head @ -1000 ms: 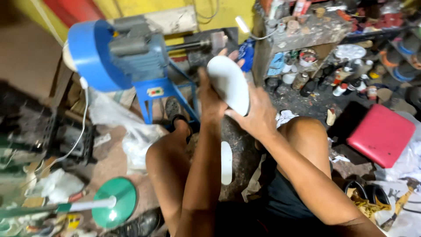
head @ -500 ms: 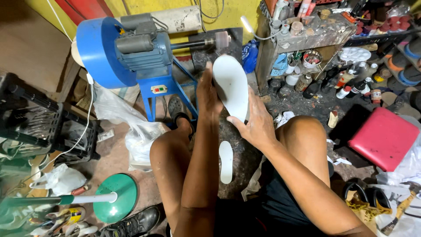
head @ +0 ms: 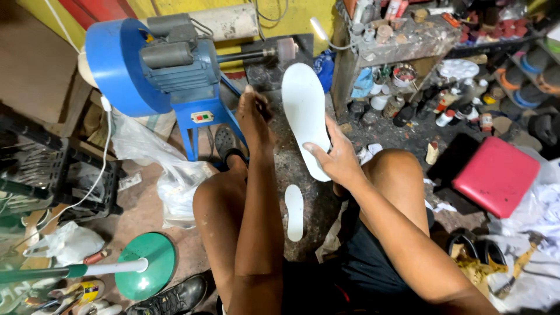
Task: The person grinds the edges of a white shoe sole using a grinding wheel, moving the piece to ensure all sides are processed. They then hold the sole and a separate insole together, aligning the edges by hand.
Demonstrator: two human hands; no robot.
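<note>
In a crowded shoe-repair corner, seen from above, a seated person's bare knees frame the scene. Nearest, a black shoe [head: 175,296] lies on the floor at the lower left, beside a green round stand base [head: 146,273]. Between the knees, a small white insole [head: 294,212] lies flat on a dark stone block [head: 291,163], its long axis running away from the body.

Just above it, the large white insole [head: 304,116] is held up at its heel end by the right hand [head: 333,161], thumb across the near face and fingers hidden behind, so the hand is closed on it. Its long axis runs almost straight away from the body, toe end uppermost and leaning slightly left. The left hand [head: 255,119] is raised just to the left of the insole, apart from it across a narrow gap; its fingers are loosely curled and nothing can be seen in them. The two hands are apart, the left being level with the middle of the insole while the right grips its near end.

Beyond the toe end, the shaft and small grinding wheel [head: 286,49] of a blue motor machine [head: 157,67] stand on a blue frame. Further right, a cluttered shelf [head: 402,44] of bottles and tins is seen, with a red cushion [head: 496,175] on the floor below it.
</note>
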